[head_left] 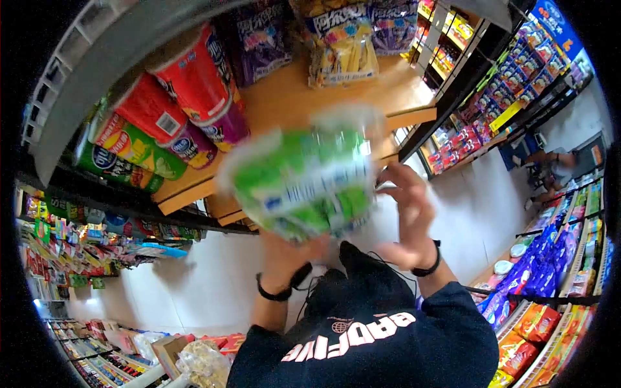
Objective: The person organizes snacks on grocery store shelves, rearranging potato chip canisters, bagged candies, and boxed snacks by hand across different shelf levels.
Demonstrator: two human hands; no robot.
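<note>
A green snack bag [304, 178] with clear edges, blurred by motion, is held up in front of my chest. My left hand [291, 251] grips it from below, with most of its fingers hidden behind the bag. Beside the bag's right edge is my right hand [412, 213], its fingers bent but apart, thumb away from them. Whether a fingertip touches the bag I cannot tell. Beyond the bag lies a wooden shelf board [275, 97] bearing a yellow snack bag [343, 52] and purple bags [262, 42].
Red snack tubs [194, 77] and green canisters [132, 145] line the shelf's left side. A rack of small packs [495, 90] stands at the right. Purple packages [533, 271] fill shelving at lower right. A person [556, 165] is at the far right.
</note>
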